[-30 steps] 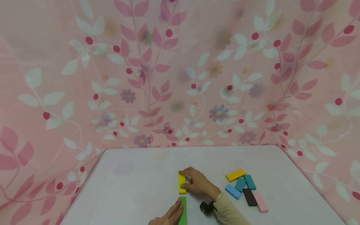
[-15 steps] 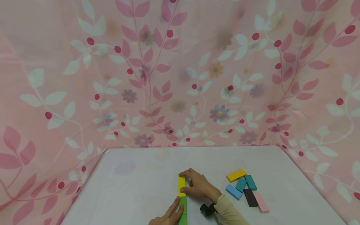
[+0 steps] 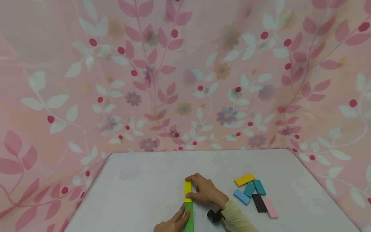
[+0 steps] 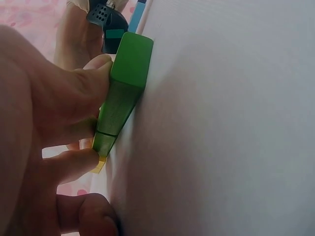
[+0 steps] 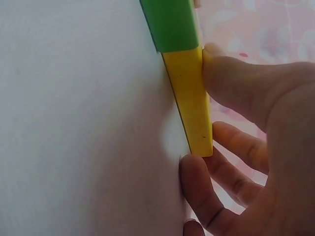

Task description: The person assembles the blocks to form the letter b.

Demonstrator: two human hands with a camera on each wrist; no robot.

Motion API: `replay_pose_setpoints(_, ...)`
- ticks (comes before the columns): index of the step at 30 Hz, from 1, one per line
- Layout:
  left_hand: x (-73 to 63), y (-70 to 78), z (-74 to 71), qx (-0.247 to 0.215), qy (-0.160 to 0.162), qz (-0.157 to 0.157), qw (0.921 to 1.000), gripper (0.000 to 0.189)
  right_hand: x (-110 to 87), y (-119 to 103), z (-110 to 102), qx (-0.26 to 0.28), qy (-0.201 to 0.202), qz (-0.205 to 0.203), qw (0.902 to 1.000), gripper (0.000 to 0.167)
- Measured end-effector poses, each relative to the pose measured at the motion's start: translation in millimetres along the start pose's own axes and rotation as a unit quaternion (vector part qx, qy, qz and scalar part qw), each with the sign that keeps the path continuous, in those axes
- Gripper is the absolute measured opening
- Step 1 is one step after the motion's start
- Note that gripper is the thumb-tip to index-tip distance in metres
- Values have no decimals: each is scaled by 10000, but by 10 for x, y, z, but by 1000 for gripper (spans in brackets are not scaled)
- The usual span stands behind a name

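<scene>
Two green blocks [image 3: 189,211] lie end to end on the white table, with a yellow block [image 3: 187,191] in line against their far end. My left hand [image 3: 173,222] holds the green blocks, its thumb on top and a fingertip along the left side; in the left wrist view the thumb [image 4: 93,73] rests by the near block's edge. My right hand [image 3: 208,192] grips the yellow block, thumb near the seam and fingers curled at the far end. The right wrist view shows the yellow block [image 5: 187,98] meeting the green block [image 5: 172,24].
Right of the hands lies a loose group: an orange-yellow block [image 3: 244,180], two teal blocks [image 3: 259,187], a blue block [image 3: 242,197], a black block [image 3: 259,203] and a pink block [image 3: 271,208]. A black camera [image 3: 214,216] sits at the right wrist. Floral cloth [image 3: 185,80] hangs behind the table.
The right hand has brought the yellow block toward the wearer, closing the gap to the green blocks. Over the last half second both hands stay nearly still.
</scene>
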State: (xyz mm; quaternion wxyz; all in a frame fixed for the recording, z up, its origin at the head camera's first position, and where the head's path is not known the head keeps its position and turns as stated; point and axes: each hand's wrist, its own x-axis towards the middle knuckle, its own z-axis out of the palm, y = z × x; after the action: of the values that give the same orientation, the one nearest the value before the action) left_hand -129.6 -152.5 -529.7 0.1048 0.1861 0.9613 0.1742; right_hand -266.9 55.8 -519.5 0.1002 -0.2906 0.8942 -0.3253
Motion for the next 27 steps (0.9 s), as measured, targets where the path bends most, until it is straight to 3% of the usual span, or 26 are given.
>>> replay_pose_setpoints(14,46,-44,-9,-473,-185,99,9987,79,-33,15,-29,-35,-89,-202,9998,63)
replay_pose_setpoints(27,64,-74,-11,-445,-236,156,9986,79,-17,54,-23,44,-130,-290,9995,64)
